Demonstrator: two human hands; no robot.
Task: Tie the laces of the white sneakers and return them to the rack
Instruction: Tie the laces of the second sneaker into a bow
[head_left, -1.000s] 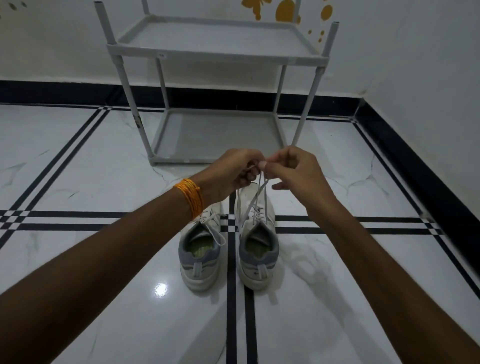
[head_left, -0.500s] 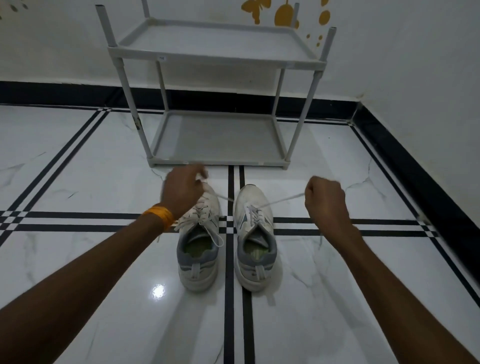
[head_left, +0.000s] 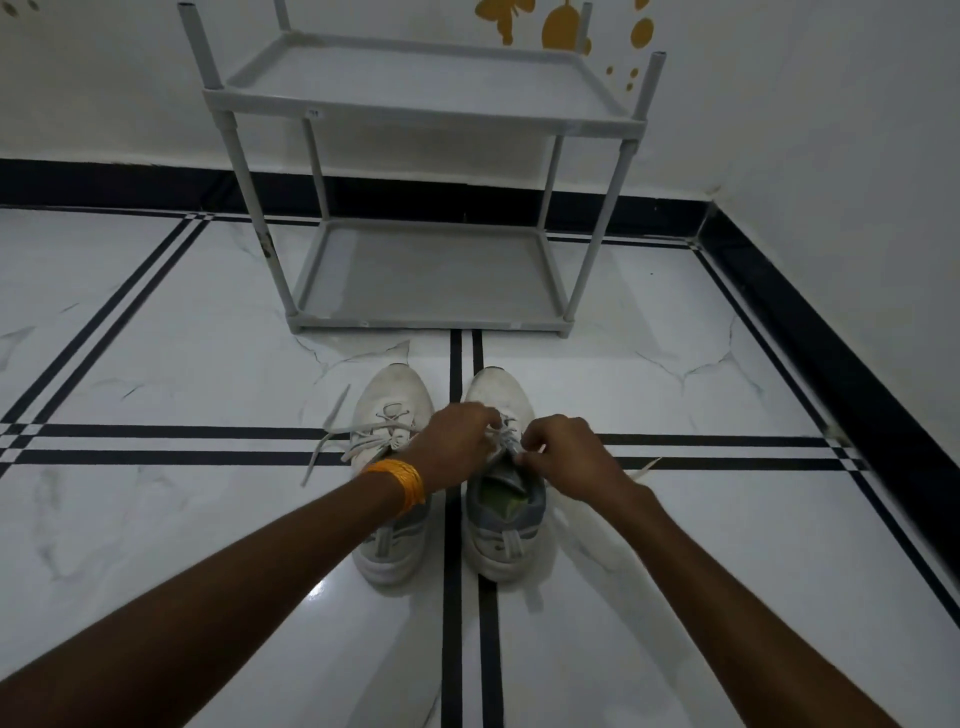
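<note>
Two white sneakers sit side by side on the shiny white floor (head_left: 156, 332), toes pointing at the gray shoe rack (head_left: 426, 111). The rack stands near them by the wall, and both of its shelves have no shoes on them. The left hand (head_left: 457, 447) and the right hand (head_left: 566, 457) are close together over the right sneaker (head_left: 501, 535). Both hands pinch that shoe's laces (head_left: 506, 441), with fingers closed on them. One lace end (head_left: 644, 467) lies on the floor to the right. The left sneaker (head_left: 389, 400) has loose laces (head_left: 332, 447) spread out on the floor. An orange thread band (head_left: 400, 478) goes around the left wrist.
</note>
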